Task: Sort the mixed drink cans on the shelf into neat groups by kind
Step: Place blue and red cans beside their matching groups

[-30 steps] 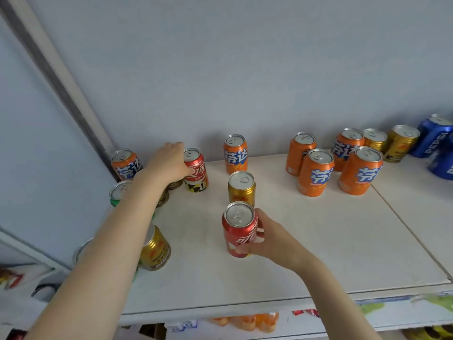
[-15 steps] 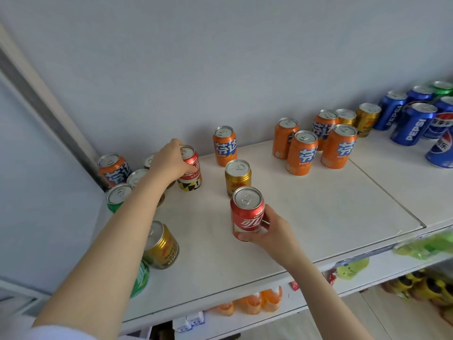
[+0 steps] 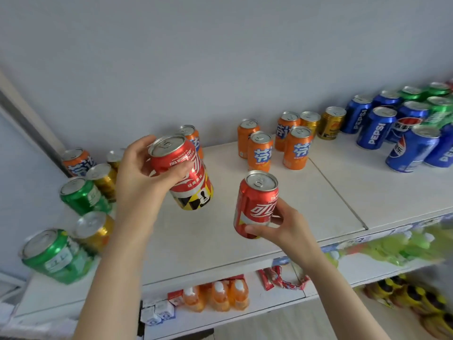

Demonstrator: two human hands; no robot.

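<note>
While left hand (image 3: 144, 177) grips tilted FIFA cola can (image 3: 193, 192), right hand (image 3: 282, 229) grips plain red can (image 3: 255, 200) | both over shelf (image 3: 318, 200)

White shelf (image 3: 318, 192): orange cans (image 3: 260, 153) upper centre, gold cans (image 3: 331, 123) just right of them, blue cans (image 3: 376, 128) and green cans (image 3: 438, 107) upper right, mixed cans (image 3: 82, 195) at left.

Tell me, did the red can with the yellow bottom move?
Yes. The left hand lifted the yellow-bottomed red can off the shelf and forward, in front of the lone orange can.
</note>
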